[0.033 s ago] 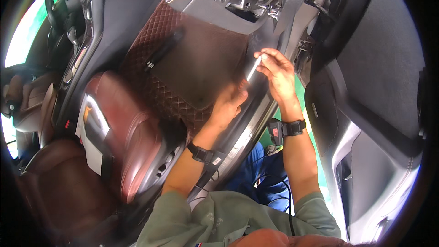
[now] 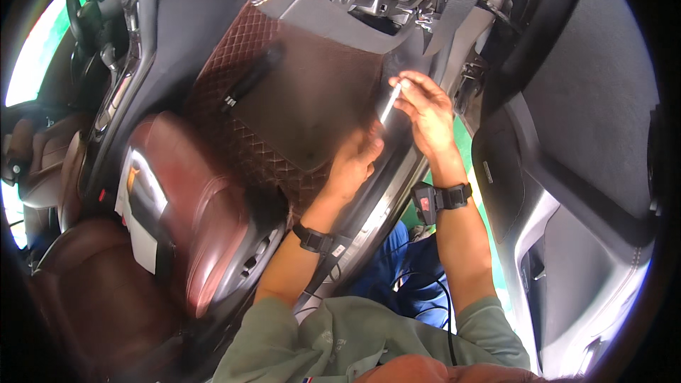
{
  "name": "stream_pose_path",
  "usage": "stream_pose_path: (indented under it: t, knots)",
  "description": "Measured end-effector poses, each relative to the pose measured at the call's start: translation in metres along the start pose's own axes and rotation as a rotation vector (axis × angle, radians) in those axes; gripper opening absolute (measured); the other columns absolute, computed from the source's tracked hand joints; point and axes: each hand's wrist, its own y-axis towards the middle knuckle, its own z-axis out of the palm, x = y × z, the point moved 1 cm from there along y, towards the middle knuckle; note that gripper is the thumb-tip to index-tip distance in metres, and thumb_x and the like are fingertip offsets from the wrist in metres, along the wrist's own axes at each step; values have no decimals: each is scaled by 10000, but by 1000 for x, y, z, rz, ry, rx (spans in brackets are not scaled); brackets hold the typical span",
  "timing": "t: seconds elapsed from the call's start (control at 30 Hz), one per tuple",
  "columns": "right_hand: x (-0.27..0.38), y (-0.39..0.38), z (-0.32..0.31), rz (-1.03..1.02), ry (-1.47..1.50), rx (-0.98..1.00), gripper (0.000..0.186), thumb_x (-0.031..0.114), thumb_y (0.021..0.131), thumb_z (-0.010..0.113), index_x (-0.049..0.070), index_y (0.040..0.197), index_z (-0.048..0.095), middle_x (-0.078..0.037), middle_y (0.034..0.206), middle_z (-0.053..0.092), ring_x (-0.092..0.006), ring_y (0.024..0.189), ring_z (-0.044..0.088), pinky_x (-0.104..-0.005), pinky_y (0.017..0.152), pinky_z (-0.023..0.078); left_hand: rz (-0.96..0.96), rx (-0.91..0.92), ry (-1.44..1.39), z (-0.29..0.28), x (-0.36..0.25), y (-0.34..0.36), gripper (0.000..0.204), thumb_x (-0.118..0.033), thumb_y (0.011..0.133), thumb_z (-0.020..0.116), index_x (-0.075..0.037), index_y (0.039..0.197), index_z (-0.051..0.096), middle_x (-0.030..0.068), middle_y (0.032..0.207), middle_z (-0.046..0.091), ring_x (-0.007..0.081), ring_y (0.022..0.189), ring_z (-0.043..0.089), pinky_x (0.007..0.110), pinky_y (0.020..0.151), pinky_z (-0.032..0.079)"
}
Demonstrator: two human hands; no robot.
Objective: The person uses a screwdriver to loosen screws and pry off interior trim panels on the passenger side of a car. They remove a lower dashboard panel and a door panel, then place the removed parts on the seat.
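Note:
A slim white object point(image 2: 389, 104), like a stick or a thin edge, slants between my two hands above the sill side of a car footwell. My right hand point(image 2: 427, 108) pinches its upper end between thumb and fingers. At the lower end is my left hand point(image 2: 352, 162), with its fingers curled and closed against the object. Those left fingertips are dim and partly hidden. I wear a black strap with a small device point(image 2: 425, 203) on my right wrist and a black strap point(image 2: 312, 238) on my left.
Below lies a brown quilted floor mat point(image 2: 237, 50) with a dark bar-shaped thing point(image 2: 252, 79) on it. A red-brown seat point(image 2: 184, 170) stands left, with a white sheet-like piece point(image 2: 144, 247) at its side. Opened dash parts point(image 2: 376, 0) are ahead; the open door point(image 2: 589, 99) is right.
My right hand has shifted slightly left and up, with the upper end of the white object. My left hand has barely moved.

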Motion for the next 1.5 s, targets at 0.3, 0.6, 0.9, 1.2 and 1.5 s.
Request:
stream_pose_path:
  t: [0.3, 0.6, 0.9, 1.2, 1.5]
  knots:
    - [-23, 55, 10, -25, 295, -52, 199, 97, 1009, 662, 2, 1184, 660, -98, 1033, 733, -182, 924, 694, -314, 859, 558, 39, -91, -95, 6, 8, 60, 261, -309, 1017, 656, -50, 1011, 628, -30, 743, 475, 46, 514, 391, 209, 431, 254]
    - [-37, 81, -11, -146, 224, -13, 177, 81, 992, 677, 29, 1160, 696, -65, 1132, 726, -186, 1030, 668, -342, 972, 516, 137, -117, -209, 14, -2, 80, 246, -272, 984, 696, -35, 1039, 662, -32, 758, 533, 45, 540, 405, 212, 455, 267]
    - [-10, 74, 9, -78, 255, 10, 198, 40, 961, 693, 8, 1157, 689, -105, 1133, 735, -205, 1007, 693, -351, 971, 541, 241, -40, -210, 13, 5, 89, 257, -267, 1004, 689, -23, 1074, 649, -70, 722, 465, 13, 546, 358, 187, 457, 263]
    - [-34, 78, -2, -34, 391, -15, 239, 105, 991, 680, 34, 1219, 672, -87, 1219, 710, -205, 1126, 665, -362, 1023, 522, 445, -29, -83, -5, 8, 100, 314, -243, 984, 730, 16, 1140, 645, -74, 734, 479, 16, 561, 378, 193, 497, 278]
    - [-36, 74, -1, -53, 467, 97, 273, 131, 995, 676, 76, 1263, 666, -51, 1222, 710, -186, 1132, 661, -359, 1028, 520, 513, -16, -22, -11, 12, 99, 397, -276, 974, 745, 39, 1194, 643, -62, 741, 508, 17, 578, 393, 194, 508, 285]
